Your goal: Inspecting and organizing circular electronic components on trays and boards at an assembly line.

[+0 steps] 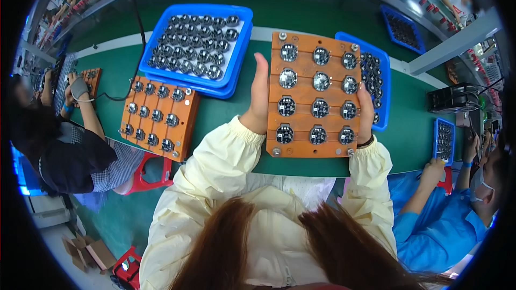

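An orange fixture board [304, 92] with rows of round, shiny electronic parts set into it is held up in front of me, its face turned toward me. My left hand [259, 96] presses against its left edge, thumb pointing up and fingers hidden behind the board. On the opposite edge, my right hand [366, 111] grips with the fingers partly out of sight. A second orange fixture board [185, 123], filled with similar parts, lies on the table to the left. Beyond it stand stacked blue trays [244, 37] full of round parts.
Behind the held board, a blue tray [384, 121] of parts is partly covered. A black cable [141, 27] hangs down at the left. Co-workers sit on both sides: one in a checked garment [121, 164], another in blue [438, 231]. A metal post [451, 48] rises at the right.
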Demonstrator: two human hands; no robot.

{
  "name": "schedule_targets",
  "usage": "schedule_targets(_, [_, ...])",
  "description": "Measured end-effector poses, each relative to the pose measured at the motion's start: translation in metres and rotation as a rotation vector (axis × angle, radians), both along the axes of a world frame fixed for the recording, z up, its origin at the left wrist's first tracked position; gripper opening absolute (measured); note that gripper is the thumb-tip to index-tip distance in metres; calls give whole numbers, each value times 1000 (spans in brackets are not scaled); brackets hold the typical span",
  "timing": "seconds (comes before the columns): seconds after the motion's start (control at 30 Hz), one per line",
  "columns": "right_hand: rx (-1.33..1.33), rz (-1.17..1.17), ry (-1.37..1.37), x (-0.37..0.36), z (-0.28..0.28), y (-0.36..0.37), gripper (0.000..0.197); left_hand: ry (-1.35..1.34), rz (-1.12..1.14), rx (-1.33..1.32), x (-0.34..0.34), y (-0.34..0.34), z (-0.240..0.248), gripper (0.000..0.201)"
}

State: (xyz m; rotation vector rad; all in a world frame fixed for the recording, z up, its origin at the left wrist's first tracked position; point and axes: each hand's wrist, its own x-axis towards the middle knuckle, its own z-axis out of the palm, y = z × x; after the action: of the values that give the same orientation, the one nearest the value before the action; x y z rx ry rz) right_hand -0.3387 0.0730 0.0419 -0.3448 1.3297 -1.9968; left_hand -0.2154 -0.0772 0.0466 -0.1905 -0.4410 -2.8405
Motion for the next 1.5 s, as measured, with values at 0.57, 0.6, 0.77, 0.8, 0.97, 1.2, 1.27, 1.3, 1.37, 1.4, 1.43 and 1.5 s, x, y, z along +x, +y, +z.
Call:
schedule_targets(0.57, [-518,206,-44,12,0,1,60,76,276,-269,5,48,-20,80])
schedule_targets(0.6, [-522,213,-52,13,-3,2,60,-29,374,-339,7,53,-16,74])
schedule_targets(0.77, [-303,357,-2,32,-15,-2,57,10,555,-355,33,47,-28,56])
schedule_targets(0.8, [-309,380,57,37,-15,-2,53,-64,624,-351,37,48,-26,54])
schedule_targets(0.97, [28,831,1179,16,-15,12,89,-140,654,-103,100,43,-9,53])
schedule_targets(1.2, [-222,1071,270,36,13,-1,93,-222,824,-264,233,22,-8,73])
schedule_targets(1.27, [-177,1035,301,36,9,-3,94,-259,855,-194,259,7,-14,68])
schedule_targets(1.3, [-166,1053,291,36,8,-3,93,-274,877,-106,269,0,-15,65])
schedule_targets(1.37, [-164,1075,280,34,5,-6,92,-279,899,-108,279,-12,-15,63])
schedule_targets(1.4, [-147,1091,286,34,3,-6,90,-273,911,-99,282,-18,-16,61])
schedule_targets(1.43, [-122,1105,299,35,3,-7,89,-256,909,-140,283,-22,-18,60])
schedule_targets(1.5, [-118,1103,287,37,3,-7,85,-317,964,-145,285,-32,-30,59])
